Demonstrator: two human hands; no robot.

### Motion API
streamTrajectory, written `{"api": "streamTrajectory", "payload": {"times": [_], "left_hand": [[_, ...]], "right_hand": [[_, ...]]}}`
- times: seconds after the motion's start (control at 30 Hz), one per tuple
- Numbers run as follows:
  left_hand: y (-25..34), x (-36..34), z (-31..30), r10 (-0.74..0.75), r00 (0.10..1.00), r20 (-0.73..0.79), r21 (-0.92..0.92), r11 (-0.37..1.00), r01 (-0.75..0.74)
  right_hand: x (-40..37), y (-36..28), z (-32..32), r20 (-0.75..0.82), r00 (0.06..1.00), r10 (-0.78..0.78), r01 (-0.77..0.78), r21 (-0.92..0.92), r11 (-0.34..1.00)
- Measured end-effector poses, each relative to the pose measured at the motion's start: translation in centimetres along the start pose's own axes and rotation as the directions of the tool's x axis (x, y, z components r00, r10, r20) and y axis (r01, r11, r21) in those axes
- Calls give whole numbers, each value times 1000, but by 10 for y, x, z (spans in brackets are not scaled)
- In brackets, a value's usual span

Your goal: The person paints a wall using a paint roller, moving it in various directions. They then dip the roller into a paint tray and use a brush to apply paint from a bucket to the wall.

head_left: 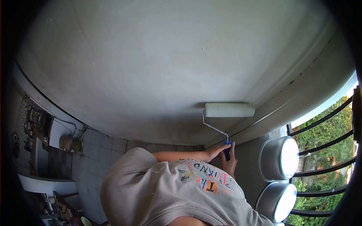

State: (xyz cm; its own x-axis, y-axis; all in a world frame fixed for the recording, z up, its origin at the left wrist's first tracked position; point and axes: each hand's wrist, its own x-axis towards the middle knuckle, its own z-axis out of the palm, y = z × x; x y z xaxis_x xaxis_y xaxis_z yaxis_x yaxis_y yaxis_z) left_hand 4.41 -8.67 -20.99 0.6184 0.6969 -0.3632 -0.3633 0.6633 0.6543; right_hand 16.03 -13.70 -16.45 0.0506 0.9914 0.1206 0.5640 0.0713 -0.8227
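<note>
A paint roller (230, 110) with a white sleeve lies against or very close to the pale wall (151, 67), its thin bent wire frame running down to a dark blue handle (227, 151). My left hand (215, 153) reaches in from the left and closes on the handle, thumb along its upper side. On the other side of the same handle my right hand (229, 164) is closed too, fingers pointing up toward the wire. My printed shirt hides the right forearm and part of the grip.
Two metal pots (273, 158) stand at the right beside a window with curved black bars (324, 150). A ledge seam (273, 113) crosses the wall near the roller. Left are a tiled floor (96, 150), a cluttered counter (32, 124) and a low white shelf (49, 185).
</note>
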Motion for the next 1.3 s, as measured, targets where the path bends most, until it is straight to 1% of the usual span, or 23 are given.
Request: {"api": "streamTrajectory", "payload": {"times": [0.03, 0.1, 0.23, 0.3, 0.33, 0.4, 0.47, 0.53, 0.57, 0.6, 0.63, 0.67, 0.7, 0.77, 0.8, 0.87, 0.93, 1.0, 1.03, 1.07, 1.1, 1.2, 1.3], "left_hand": [[2, -2, 0, 84, 996, 20, 32, 996, -85], [12, -8, 2, 221, 970, 97, 101, 968, -231], [45, -28, 5, 303, 950, 79, 108, 945, -310], [61, -44, 14, 470, 881, -59, -78, 877, -474], [67, -51, 15, 468, 881, -60, -79, 878, -472], [75, -61, 14, 567, 804, -179, -110, 801, -589], [73, -61, -1, 605, 757, -246, -111, 758, -642], [87, -76, -9, 677, 591, -439, -203, 566, -799], [98, -85, -13, 675, 587, -447, -201, 564, -801], [117, -102, -11, 683, 542, -489, -195, 521, -831], [132, -118, -9, 690, 494, -530, -184, 475, -861], [141, -133, -9, 689, 485, -539, -178, 470, -865], [147, -148, -8, 626, 476, -618, -123, 521, -845], [153, -164, -26, 553, 420, -719, -35, 575, -818], [156, -168, -40, 550, 381, -743, 7, 576, -818], [158, -176, -45, 566, 391, -726, 3, 571, -821], [161, -181, -35, 377, 409, -831, -257, 391, -884], [165, -185, -37, 418, 455, -786, -320, 355, -878], [167, -184, -46, 438, 522, -732, -364, 397, -843], [170, -180, -55, 452, 586, -673, -401, 443, -802], [174, -172, -59, 428, 697, -575, -488, 504, -712], [165, -134, -14, 368, 700, -612, -493, 515, -701], [156, -100, 23, 298, 789, -538, -590, 534, -605]], "right_hand": [[-1, 1, -2, 10, 1000, 18, -18, -5, 1000], [7, 0, -5, -2, 988, -153, 153, -77, 985], [40, -61, -28, 42, 970, -241, 242, -24, 970], [53, -91, -33, 156, 922, -354, 367, -65, 928], [58, -100, -32, 157, 923, -352, 365, -65, 929], [67, -115, -29, 259, 901, -348, 377, -70, 923], [69, -142, -19, 282, 894, -349, 359, 19, 933], [75, -170, -7, 443, 793, -418, 354, 222, 908], [83, -168, 10, 383, 650, -656, 596, 278, 753], [85, -177, 19, 388, 646, -657, 594, 284, 752], [85, -190, 26, 538, 685, -491, 365, 331, 870], [86, -202, 33, 681, 660, -316, 112, 327, 938], [90, -213, 40, 689, 651, -321, 111, 331, 937], [96, -227, 51, 845, 463, -269, 22, 292, 956], [92, -228, 58, 848, 454, -273, 23, 295, 955], [81, -220, 77, 696, 564, -444, 152, 441, 885], [62, -202, 93, 685, 587, -432, 196, 398, 896], [48, -191, 97, 512, 710, -484, 254, 455, 854], [45, -196, 82, 571, 726, -383, 181, 378, 908], [44, -193, 74, 574, 725, -381, 182, 373, 910], [43, -187, 65, 562, 759, -328, 135, 357, 924], [45, -170, 26, 553, 808, -205, 42, 293, 955], [35, -162, -16, 474, 878, -64, -33, 193, 981]]}}
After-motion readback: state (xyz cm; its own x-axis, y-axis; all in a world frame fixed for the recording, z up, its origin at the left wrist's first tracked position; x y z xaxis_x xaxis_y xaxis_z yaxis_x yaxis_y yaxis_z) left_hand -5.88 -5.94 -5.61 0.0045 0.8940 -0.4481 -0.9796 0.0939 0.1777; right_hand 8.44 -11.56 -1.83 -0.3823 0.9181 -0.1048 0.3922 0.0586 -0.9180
